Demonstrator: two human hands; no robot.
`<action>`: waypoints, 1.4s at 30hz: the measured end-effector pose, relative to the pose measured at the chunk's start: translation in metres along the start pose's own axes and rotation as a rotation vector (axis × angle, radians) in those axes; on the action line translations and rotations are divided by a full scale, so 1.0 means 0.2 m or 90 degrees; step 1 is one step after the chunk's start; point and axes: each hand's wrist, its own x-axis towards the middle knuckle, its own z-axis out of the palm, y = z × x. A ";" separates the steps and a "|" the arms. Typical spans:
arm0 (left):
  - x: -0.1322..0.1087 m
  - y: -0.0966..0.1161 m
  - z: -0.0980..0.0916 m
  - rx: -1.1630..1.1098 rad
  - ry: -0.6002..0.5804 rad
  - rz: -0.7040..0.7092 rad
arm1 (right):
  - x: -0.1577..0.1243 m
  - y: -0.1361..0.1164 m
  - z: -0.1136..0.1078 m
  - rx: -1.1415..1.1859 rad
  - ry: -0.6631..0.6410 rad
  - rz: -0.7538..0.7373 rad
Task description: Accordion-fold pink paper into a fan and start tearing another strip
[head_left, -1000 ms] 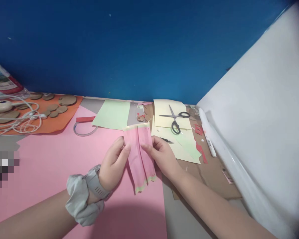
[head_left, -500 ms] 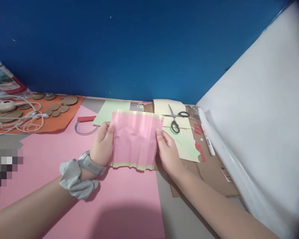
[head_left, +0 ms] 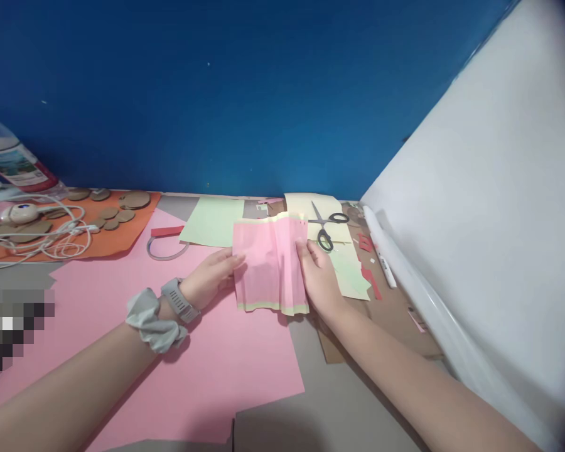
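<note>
Both hands hold a pleated pink paper (head_left: 269, 263) with pale green top and bottom borders, just above a large pink sheet (head_left: 169, 351). My left hand (head_left: 213, 275) pinches the paper's left edge; a grey watch and a grey scrunchie (head_left: 154, 319) sit on that wrist. My right hand (head_left: 319, 277) grips the right edge, thumb on the front. The folds on the right half are gathered, the left half lies flatter.
Black-handled scissors (head_left: 327, 227) lie on pale yellow paper (head_left: 306, 206) to the right. A light green sheet (head_left: 213, 221), a grey ring (head_left: 166, 250), an orange sheet with cardboard discs (head_left: 117, 210), white cables (head_left: 42, 235) and a white marker (head_left: 382, 263) lie around. A white panel (head_left: 475, 207) leans at right.
The pleated paper was first squeezed into a narrow bundle, then spread wide, and now is partly gathered again on its right side. My left hand shifted to the left edge.
</note>
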 end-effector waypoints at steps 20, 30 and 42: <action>-0.03 0.01 0.04 0.063 0.090 -0.048 | -0.01 0.01 0.05 0.241 -0.125 0.051; 0.01 -0.05 0.00 0.104 0.158 0.049 | 0.01 0.04 0.04 0.175 -0.007 0.027; 0.00 -0.07 0.00 0.025 0.216 0.095 | 0.01 0.03 -0.01 0.027 0.069 0.019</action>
